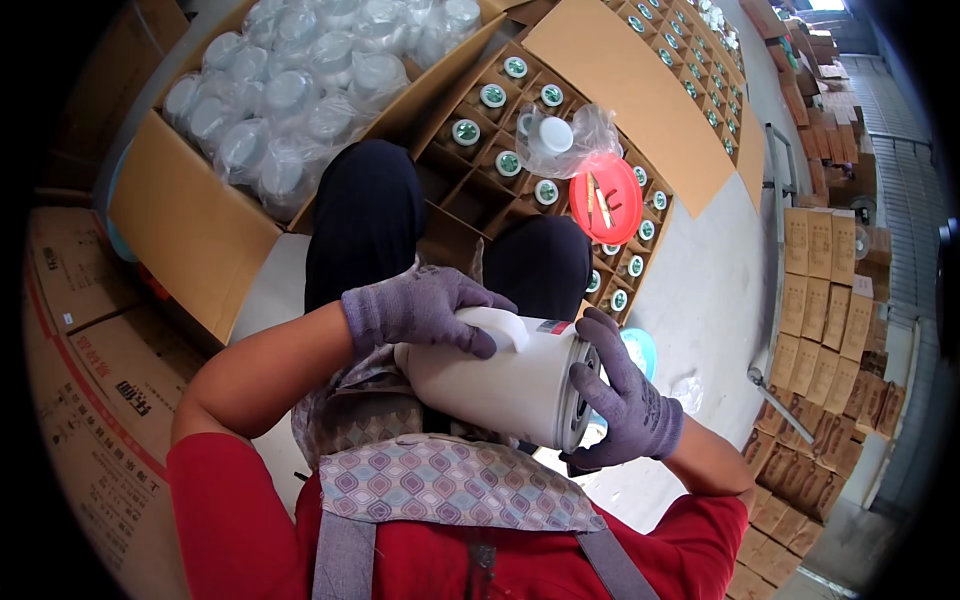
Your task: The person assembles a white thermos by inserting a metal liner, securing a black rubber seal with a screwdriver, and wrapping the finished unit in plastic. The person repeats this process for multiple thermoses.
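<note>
A white insulated jug (490,385) with a loop handle lies on its side across my lap. My left hand (430,308), in a grey-purple glove, grips it at the handle. My right hand (630,405), gloved the same way, cups its dark, metal-ringed end, fingers spread over the rim. A small red label is on the jug's side, close to the right fingers. The jug's other end is partly hidden by my left arm.
Left stands an open carton (190,225) of plastic-wrapped white jugs. Ahead, a divided carton (455,195) holds several items with green-and-white round tops. On it rest a bagged white jug (553,135) and a red round lid (622,180) with small tools. Stacked boxes (820,300) stand far right.
</note>
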{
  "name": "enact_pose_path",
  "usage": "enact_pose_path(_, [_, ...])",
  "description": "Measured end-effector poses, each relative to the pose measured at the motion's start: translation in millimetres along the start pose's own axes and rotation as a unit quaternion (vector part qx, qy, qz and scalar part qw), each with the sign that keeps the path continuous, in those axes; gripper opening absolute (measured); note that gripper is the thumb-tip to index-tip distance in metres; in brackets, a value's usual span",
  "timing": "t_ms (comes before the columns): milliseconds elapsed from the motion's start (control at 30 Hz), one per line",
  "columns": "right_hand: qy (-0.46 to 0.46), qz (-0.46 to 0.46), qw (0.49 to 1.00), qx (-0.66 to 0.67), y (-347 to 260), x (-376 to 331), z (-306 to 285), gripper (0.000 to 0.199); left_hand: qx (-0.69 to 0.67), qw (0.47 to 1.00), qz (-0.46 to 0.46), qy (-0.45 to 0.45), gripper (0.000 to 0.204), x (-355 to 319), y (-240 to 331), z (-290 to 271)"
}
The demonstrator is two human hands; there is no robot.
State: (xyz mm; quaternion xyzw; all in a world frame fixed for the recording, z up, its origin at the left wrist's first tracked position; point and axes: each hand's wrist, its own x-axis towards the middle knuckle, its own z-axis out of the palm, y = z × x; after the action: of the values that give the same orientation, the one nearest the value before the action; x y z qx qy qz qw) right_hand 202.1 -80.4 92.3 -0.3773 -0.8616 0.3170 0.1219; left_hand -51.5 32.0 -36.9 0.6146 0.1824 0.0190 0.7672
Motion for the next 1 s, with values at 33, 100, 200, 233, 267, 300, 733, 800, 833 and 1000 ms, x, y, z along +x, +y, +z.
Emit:
enact_pose_path(33, [0.0,0.004,1.0,-0.008,0.0,-2.9,1.0,0.111,0.004,1.0,-0.008,0.001,0.067,0.0,0.6,0.8])
enact_pose_path(100, [-0.013,0.292,0.953,0.08,0.9,-26.2,-0.2,0.097,0.03,0.999,-0.01,0.02,0.066,-3.3,2.1,5.7])
enact_pose_path(200, [-0.176,0.48,0.804,0.303,16.8,-75.0,-26.0,0.048,0.117,0.992,0.014,0.042,0.067,-11.2,13.6,12.2])
enact_pose_path(233, [-0.139,0.455,0.818,0.324,12.5,-74.3,-37.4,0.046,0.098,0.994,-0.004,0.045,0.068,-8.5,17.0,10.2])
enact_pose_path(267, [-0.102,0.429,0.827,0.348,3.5,-72.7,-46.2,0.043,0.077,0.996,-0.026,0.046,0.069,-7.9,18.6,10.9])
enact_pose_path(300, [-0.097,0.433,0.826,0.348,-5.4,-68.7,-48.7,0.044,0.059,0.996,-0.045,0.044,0.069,-7.6,20.6,9.7])
enact_pose_path(733, [0.309,0.011,0.951,0.02,15.1,2.5,56.8,0.068,0.126,0.976,0.139,0.11,0.043,-13.3,16.8,27.9])
enact_pose_path(800, [0.34,0.313,0.664,0.589,41.2,8.7,58.3,0.075,0.377,0.878,0.211,0.206,0.032,-28.5,46.5,65.7])
enact_pose_path(833, [0.288,0.414,0.373,0.779,38.7,5.0,59.1,0.079,0.493,0.809,0.253,0.199,0.031,-33.7,56.0,81.9])
enact_pose_path(1000, [0.342,0.259,0.646,0.631,-23.8,11.2,2.0,0.079,0.299,0.896,0.257,0.201,0.023,-24.8,76.4,49.8])
